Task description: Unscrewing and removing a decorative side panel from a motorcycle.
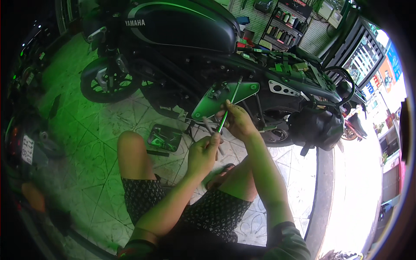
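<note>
A long, shiny T-handle wrench (234,95) slants up from my hands toward the side of a black motorcycle (186,26). My left hand (203,155) is closed around its crossbar end, thumb on top. Higher up, the fingers of my right hand (236,118) are closed on the shaft. The wrench's far end reaches the dark frame below the seat area; whether it sits on a bolt I cannot tell. Behind the shaft is a triangular side plate (207,103) with round holes at its corners.
A dark tray (165,138) with small parts lies on the tiled floor beyond my left knee. A black bag-like cover (318,125) hangs at the motorcycle's rear. Other motorbikes stand at the far left, near a licence plate (28,150). Shelves of bottles (286,26) stand at the back.
</note>
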`<state>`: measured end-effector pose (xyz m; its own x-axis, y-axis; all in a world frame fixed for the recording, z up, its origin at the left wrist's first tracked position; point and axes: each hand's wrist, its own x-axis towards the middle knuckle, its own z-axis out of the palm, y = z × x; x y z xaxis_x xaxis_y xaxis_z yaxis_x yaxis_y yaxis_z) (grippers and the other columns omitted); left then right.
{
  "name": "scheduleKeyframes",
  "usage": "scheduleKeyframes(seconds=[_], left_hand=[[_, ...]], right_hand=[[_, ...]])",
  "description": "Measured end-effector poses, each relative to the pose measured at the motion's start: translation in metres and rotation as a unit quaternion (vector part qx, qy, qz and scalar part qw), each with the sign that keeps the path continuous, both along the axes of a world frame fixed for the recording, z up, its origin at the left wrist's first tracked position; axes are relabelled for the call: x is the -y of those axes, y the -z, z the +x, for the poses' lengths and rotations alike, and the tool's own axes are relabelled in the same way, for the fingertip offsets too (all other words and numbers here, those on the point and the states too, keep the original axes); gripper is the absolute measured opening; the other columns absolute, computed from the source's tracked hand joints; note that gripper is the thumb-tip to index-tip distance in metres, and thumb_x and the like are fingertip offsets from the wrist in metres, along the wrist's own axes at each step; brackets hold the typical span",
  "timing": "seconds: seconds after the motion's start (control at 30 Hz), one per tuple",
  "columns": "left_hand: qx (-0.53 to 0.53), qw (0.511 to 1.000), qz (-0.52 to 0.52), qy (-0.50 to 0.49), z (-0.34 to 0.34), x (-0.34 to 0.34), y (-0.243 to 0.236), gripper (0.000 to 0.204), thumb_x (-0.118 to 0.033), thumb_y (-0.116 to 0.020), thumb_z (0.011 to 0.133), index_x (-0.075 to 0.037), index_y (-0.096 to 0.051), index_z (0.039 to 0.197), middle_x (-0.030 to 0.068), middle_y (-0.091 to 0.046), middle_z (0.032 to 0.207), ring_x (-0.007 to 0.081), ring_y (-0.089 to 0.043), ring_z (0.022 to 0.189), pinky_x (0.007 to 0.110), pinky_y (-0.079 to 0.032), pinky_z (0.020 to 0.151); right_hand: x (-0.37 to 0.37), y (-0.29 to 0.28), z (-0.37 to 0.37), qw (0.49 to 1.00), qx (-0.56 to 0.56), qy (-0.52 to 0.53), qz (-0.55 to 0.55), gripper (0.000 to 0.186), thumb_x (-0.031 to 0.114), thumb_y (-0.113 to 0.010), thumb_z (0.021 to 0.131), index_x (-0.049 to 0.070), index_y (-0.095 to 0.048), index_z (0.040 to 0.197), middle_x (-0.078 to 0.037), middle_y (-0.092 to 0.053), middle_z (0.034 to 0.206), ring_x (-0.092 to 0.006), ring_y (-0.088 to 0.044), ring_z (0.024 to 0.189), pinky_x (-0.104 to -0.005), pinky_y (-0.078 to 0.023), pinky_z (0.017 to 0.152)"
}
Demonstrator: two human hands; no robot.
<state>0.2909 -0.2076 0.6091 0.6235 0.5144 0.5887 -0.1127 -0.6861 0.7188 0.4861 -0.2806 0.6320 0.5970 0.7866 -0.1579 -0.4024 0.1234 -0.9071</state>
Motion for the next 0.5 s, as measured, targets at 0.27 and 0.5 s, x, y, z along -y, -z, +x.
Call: scheduleKeyframes(seconds=[0.27, 0.5], left_hand=[[-0.061, 0.66, -0.683, 0.309, -0.007, 0.015, 0.014, 0.032, -0.029, -0.066, 0.103, 0.002, -0.068, 0.102, 0.0135, -0.067, 0.087, 0.0267, -0.062, 0.073, 0.04, -0.049, 0.065], [0.012, 0.981, -0.191, -0.015, 0.012, 0.024, 0.018, 0.062, -0.05, -0.037, 0.111, -0.002, -0.069, 0.09, 0.0144, -0.066, 0.075, 0.0263, -0.059, 0.059, 0.036, -0.049, 0.057]], right_hand=[[0.0, -0.003, 0.009, 1.0, 0.009, -0.022, -0.011, 0.035, 0.037, -0.056, 0.109, 0.004, -0.064, 0.105, -0.009, -0.072, 0.086, -0.0174, -0.059, 0.065, -0.0304, -0.046, 0.06], [0.003, 0.0, 0.006, 1.0, 0.012, -0.003, 0.002, 0.039, 0.038, -0.054, 0.11, 0.002, -0.065, 0.101, -0.011, -0.072, 0.088, -0.0166, -0.056, 0.063, -0.0307, -0.047, 0.06]])
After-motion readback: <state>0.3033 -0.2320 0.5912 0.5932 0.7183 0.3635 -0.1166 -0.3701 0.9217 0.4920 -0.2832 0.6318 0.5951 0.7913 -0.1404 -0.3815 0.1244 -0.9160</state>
